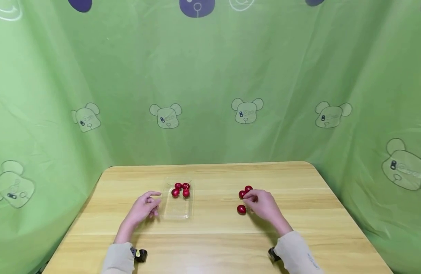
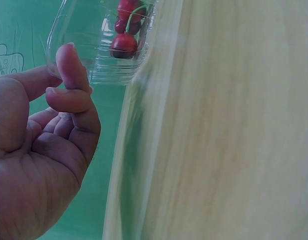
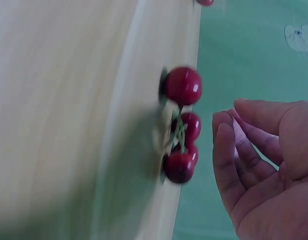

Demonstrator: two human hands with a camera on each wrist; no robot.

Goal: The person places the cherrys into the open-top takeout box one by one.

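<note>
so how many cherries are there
8: four cherries in the far half of the clear box, four more cherries on the table by the right hand, one hidden in the head view but seen from the right wrist.

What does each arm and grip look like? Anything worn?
The left grip and right grip are bare human hands, no gloves visible. Worn above them are a pale greyish-beige cloth left sleeve and a matching right sleeve with small blue markings. A small black left wrist device bears a yellowish patch; a small black right wrist device also shows. No cables are visible.
</note>
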